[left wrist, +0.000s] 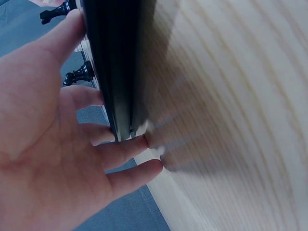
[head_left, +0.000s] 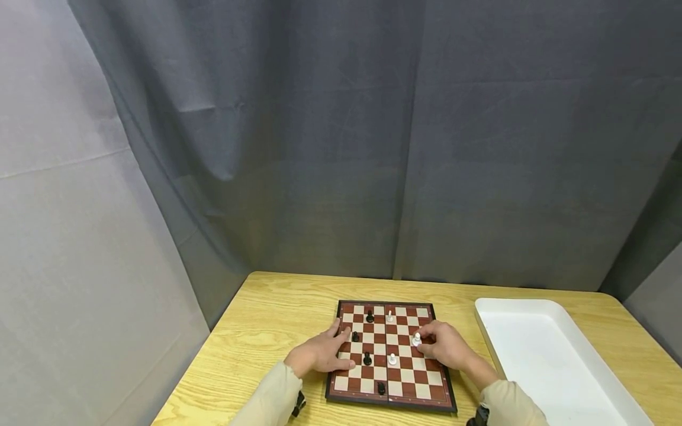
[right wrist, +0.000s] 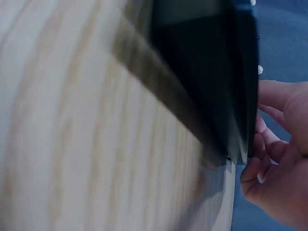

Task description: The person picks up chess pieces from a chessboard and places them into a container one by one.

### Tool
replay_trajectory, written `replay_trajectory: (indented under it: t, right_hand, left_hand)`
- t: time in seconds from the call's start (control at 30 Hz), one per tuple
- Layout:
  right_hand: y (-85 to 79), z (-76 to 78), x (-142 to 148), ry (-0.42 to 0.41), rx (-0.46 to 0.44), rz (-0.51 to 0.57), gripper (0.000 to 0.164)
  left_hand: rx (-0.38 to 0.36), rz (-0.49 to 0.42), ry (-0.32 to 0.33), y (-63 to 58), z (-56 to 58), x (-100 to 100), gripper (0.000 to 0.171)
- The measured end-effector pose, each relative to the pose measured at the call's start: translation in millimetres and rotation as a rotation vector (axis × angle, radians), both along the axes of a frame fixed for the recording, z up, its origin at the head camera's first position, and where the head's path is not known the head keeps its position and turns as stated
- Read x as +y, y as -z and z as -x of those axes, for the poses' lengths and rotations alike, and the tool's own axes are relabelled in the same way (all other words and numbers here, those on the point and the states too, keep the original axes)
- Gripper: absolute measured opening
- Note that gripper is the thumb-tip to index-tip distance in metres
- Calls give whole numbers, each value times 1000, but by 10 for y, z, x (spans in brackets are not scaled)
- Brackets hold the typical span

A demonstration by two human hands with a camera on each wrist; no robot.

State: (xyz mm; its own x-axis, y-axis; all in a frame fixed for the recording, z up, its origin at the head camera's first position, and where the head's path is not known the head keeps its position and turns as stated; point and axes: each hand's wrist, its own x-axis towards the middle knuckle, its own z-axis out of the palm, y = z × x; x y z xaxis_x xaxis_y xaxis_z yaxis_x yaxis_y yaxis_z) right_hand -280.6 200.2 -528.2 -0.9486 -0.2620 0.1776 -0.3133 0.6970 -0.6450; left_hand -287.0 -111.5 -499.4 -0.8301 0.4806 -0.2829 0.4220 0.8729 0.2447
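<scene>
A brown-and-cream chessboard [head_left: 391, 404] with a dark frame lies unfolded on the table. My right hand [head_left: 449, 349] is over its right half, pinching a white chess piece [head_left: 417, 339] between thumb and fingers; the right wrist view hides that piece behind the board's edge. My left hand [head_left: 318, 351] rests with spread fingers on the left edge, thumb and some fingertips on the board. In the left wrist view, two fingertips [left wrist: 153, 167] reach down beside the board to the wood. Black pieces [head_left: 367, 358] stand near the left hand, and a white pawn [head_left: 392, 359] stands right of the fold.
Another white piece [head_left: 390, 316] and a black piece [head_left: 370, 316] stand toward the far edge, one black piece [head_left: 380, 388] near the front. A white tray [head_left: 489, 331] sits right of the board on the wooden table [head_left: 277, 319]. Grey curtains [head_left: 330, 148] hang behind.
</scene>
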Motion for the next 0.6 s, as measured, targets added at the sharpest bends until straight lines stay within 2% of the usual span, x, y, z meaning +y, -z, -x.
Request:
replay_trajectory:
  t: [0.27, 0.5, 0.6]
  right_hand:
    - [-21, -13, -6, -29, 52, -50, 13]
    - [-5, -22, -19, 15, 24, -37, 9]
    - [-13, -37, -28, 29, -7, 10, 8]
  left_hand:
    - [-4, 6, -3, -31, -3, 4, 81]
    - [7, 15, 4, -25, -11, 2, 82]
    - [9, 19, 3, -19, -9, 0, 82]
